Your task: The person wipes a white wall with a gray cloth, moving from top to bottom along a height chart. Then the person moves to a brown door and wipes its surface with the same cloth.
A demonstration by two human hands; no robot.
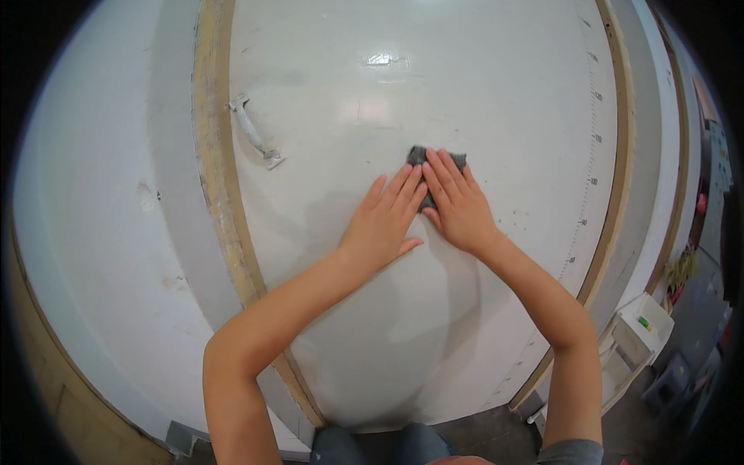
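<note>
A dark grey cloth (417,155) is pressed against the white door panel (349,93) in front of me. My right hand (459,203) lies flat over most of it, fingers stretched out; bits of cloth show past the fingertips and below the palm. Beside it, my left hand (380,225) is also flat, fingertips at the cloth's left edge and thumb pointing right. Neither hand has its fingers wrapped around anything. How much cloth lies beneath the palms is hidden.
A worn pale pull handle (252,132) sits on the panel's left side. Wooden frame strips (225,155) border the panel, and a printed height scale (593,139) runs along its right side. At lower right stands a white plastic rack (643,318).
</note>
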